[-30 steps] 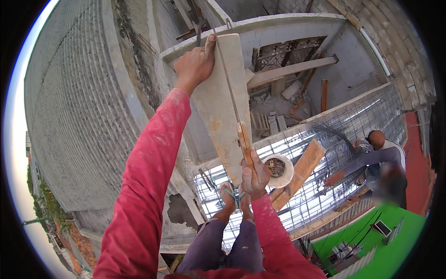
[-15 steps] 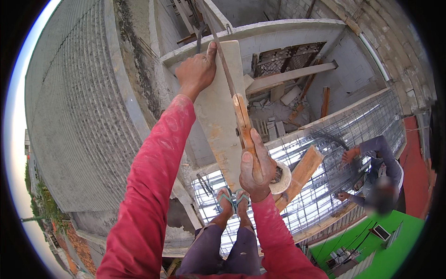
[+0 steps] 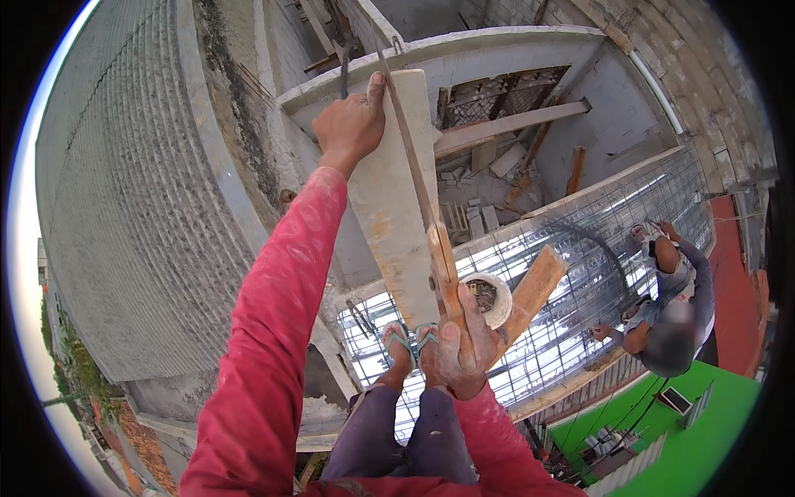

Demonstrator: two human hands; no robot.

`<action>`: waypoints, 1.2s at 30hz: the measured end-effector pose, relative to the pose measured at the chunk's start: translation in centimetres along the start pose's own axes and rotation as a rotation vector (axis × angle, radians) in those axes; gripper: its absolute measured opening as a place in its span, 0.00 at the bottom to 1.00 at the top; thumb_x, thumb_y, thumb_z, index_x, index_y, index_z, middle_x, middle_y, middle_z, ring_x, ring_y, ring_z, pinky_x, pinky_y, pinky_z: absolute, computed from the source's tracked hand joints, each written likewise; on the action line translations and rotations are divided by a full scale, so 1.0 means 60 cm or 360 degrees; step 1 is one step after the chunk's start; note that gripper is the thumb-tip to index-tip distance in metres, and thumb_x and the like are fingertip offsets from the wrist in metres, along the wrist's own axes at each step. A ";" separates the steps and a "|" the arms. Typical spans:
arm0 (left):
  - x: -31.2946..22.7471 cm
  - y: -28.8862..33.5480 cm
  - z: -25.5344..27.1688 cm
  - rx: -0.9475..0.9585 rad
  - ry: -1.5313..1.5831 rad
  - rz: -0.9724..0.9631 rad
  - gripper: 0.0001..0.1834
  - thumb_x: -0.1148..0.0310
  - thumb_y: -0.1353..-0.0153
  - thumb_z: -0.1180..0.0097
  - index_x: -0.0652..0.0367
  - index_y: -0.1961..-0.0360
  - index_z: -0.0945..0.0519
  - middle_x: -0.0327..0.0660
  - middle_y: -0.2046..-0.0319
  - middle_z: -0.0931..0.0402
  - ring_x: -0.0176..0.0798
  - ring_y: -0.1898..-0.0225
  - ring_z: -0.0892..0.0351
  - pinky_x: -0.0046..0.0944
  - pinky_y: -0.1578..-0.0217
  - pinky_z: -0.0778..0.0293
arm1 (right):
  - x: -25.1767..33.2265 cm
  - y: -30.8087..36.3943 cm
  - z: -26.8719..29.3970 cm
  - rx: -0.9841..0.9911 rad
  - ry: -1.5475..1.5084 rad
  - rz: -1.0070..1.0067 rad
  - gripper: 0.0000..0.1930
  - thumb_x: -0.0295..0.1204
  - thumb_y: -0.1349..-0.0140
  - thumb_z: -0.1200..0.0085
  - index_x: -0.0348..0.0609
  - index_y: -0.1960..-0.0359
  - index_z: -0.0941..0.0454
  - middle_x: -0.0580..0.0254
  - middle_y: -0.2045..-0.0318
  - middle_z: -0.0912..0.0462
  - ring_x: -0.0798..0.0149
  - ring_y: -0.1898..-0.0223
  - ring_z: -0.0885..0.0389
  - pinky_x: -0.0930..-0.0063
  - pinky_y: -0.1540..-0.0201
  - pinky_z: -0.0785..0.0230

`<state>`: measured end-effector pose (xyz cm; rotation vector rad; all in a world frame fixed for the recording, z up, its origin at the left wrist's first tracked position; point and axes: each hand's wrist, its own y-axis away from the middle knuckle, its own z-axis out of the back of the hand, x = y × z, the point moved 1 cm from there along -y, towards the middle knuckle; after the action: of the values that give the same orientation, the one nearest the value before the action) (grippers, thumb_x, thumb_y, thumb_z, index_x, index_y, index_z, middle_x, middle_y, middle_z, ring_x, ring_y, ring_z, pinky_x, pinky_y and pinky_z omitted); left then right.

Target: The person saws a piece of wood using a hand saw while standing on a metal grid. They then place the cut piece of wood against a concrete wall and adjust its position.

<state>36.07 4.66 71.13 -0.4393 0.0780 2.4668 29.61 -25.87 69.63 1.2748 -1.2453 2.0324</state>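
Rooftop site seen from high up, looking straight down past the person's own legs. Corrugated roof [image 3: 124,215] fills the left side, grey and ribbed. Concrete wall [image 3: 240,149] runs beside it, stained dark along its top. Steel mesh [image 3: 580,273] covers the floor below, centre to right, shiny, with a second person [image 3: 662,306] crouched on it at the right, both hands down at the mesh. Green surface [image 3: 704,431] at lower right.

Board [image 3: 393,207], pale and upright, stands in the middle of the view, its top near the wall rim, its lower end above the feet. Left hand [image 3: 352,124], red sleeve, at the board's top left edge: thumb laid up against the board face, other fingers curled shut around a dark bent rod [image 3: 344,70].

Saw [image 3: 422,199], thin blade lying slantwise across the board face, from top edge down to a wooden handle. Right hand [image 3: 464,348] wraps that handle, fingers pressed together around it, thumb along the front.

Plank [image 3: 534,290], short, orange-brown, lies tilted on the mesh just right of the right hand. Bucket [image 3: 489,298], round, white rim, rubble inside, between hand and plank. Sandals [image 3: 410,340], green straps, both feet side by side just left of the right hand
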 end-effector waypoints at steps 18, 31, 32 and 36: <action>0.062 0.016 -0.011 0.0046 -0.0334 -0.0634 0.40 0.29 0.47 0.45 0.55 0.51 0.19 0.51 0.61 0.16 0.55 0.57 0.16 0.54 0.56 0.25 | 0.031 -0.023 0.040 0.0152 -0.0012 -0.0309 0.25 0.29 0.33 0.49 0.27 0.37 0.30 0.50 0.61 0.15 0.70 0.72 0.19 0.79 0.68 0.27; 0.102 -0.012 -0.013 0.0140 -0.0370 -0.0623 0.42 0.35 0.59 0.29 0.59 0.52 0.18 0.48 0.65 0.15 0.51 0.61 0.15 0.49 0.59 0.22 | 0.041 0.008 0.057 0.0252 0.0024 -0.0190 0.25 0.21 0.36 0.49 0.31 0.36 0.30 0.48 0.65 0.14 0.70 0.72 0.16 0.76 0.69 0.24; 0.093 -0.012 -0.010 0.0078 -0.0403 -0.0639 0.42 0.35 0.60 0.28 0.59 0.52 0.18 0.49 0.65 0.15 0.51 0.61 0.15 0.49 0.59 0.22 | 0.043 0.003 0.058 0.0201 0.0046 -0.0088 0.25 0.21 0.37 0.49 0.30 0.36 0.30 0.49 0.66 0.14 0.69 0.73 0.16 0.76 0.69 0.24; 0.024 0.018 -0.004 0.0116 -0.0307 -0.0643 0.42 0.36 0.61 0.28 0.57 0.52 0.17 0.48 0.66 0.15 0.52 0.62 0.15 0.51 0.60 0.22 | 0.024 -0.054 0.015 0.0138 -0.0036 -0.0170 0.24 0.21 0.36 0.49 0.30 0.37 0.30 0.47 0.63 0.14 0.69 0.78 0.20 0.75 0.74 0.28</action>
<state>34.42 4.55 70.39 -0.1634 -0.0015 2.0879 31.76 -25.17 72.53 1.3776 -1.0853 2.0202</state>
